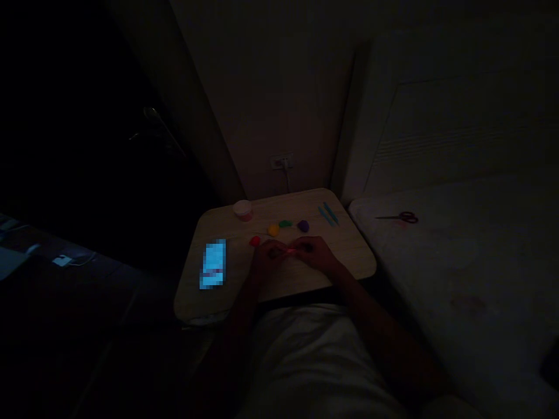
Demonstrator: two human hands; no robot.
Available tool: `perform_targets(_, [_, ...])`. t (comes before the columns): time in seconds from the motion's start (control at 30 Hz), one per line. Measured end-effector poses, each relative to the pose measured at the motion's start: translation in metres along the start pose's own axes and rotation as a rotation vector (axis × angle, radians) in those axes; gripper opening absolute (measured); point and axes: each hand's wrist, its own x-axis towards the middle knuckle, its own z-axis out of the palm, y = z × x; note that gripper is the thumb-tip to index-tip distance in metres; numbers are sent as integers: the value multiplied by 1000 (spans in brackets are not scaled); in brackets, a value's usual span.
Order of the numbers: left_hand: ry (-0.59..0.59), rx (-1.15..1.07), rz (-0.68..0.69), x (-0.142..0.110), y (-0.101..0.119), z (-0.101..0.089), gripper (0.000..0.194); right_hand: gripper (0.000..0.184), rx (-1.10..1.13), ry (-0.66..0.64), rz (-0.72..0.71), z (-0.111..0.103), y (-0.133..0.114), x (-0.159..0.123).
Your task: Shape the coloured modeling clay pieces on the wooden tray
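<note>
Here both hands [265,258] [315,251] pinch a red piece [290,251]; what the tub [243,210] holds is unclear.

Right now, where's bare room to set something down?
Bare tabletop: between right hand and right edge, nearer than the blue sticks; also between phone and left hand. Crowded: beyond the hands, with yellow lump, green lump, purple lump.

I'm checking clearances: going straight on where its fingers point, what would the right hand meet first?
The right hand would probably first meet the red piece between the two hands, then the left hand beyond it; the dim light leaves exact contact and depth unclear.
</note>
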Motion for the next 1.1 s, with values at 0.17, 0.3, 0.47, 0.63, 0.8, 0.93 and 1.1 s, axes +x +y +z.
perform_targets(0.17, [2, 60, -44, 0, 1, 1, 30, 31, -37, 1, 13, 0, 2, 0])
perform_targets(0.3, [-18, 115, -37, 0, -2, 2, 26, 30, -88, 4, 2, 0, 5, 1])
perform_targets(0.47, [-22, 214, 13, 1, -6, 2, 18, 29, -106, 7, 4, 0, 4, 2])
perform_targets(0.63, [-26, 229, 24, 1, -8, 1, 15, 22, -120, -4, -2, -1, 1, 2])
perform_targets(0.8, [-38, 247, 37, 0, -7, 1, 15, 19, -153, -3, -15, -1, 0, 2])
perform_targets(0.93, [-30, 218, 35, 0, -3, 3, 19, 21, -141, 1, -7, 0, -1, 2])
perform_targets(1.1, [-46, 224, 42, 1, 1, 3, 21, 30, -102, 59, -5, 0, -4, 2])
